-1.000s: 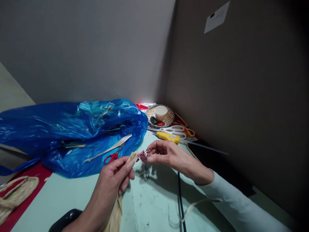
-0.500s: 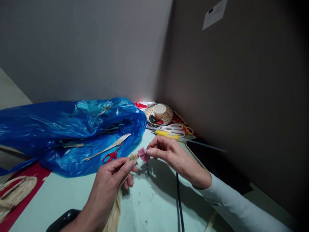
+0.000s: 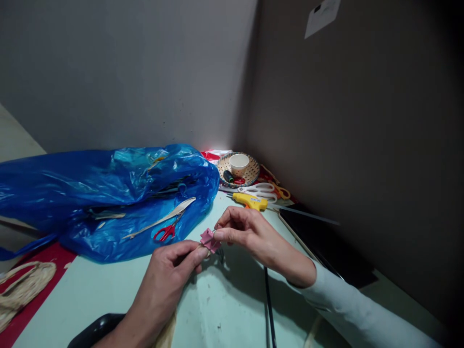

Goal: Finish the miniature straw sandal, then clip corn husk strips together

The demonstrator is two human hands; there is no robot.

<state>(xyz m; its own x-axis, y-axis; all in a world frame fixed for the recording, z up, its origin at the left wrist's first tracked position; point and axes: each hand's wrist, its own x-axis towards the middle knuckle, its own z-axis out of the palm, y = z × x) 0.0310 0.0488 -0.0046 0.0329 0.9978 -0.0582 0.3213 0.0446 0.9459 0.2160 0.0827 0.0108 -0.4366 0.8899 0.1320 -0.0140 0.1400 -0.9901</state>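
Observation:
Between my hands is a pink binder clip (image 3: 210,239) with wire handles. My right hand (image 3: 250,237) pinches one of its handles between thumb and fingertips. My left hand (image 3: 177,266) is closed on a bundle of pale, flat fibre strips (image 3: 167,331), which hangs down below the palm. The bundle's tip meets the clip at my left fingertips; whether the clip's jaws are around it is partly hidden by my fingers.
A blue plastic bag (image 3: 119,179) lies at the left with red-handled scissors (image 3: 167,233) on it. Behind my right hand are a yellow glue gun (image 3: 250,200), white-handled scissors (image 3: 261,189) and a woven basket (image 3: 250,179) holding a white cup (image 3: 239,163). A braided coil (image 3: 29,295) sits far left.
The pink clip and my right hand have moved slightly left and down, onto the bundle's tip. My left hand's fingers have drawn close to the clip.

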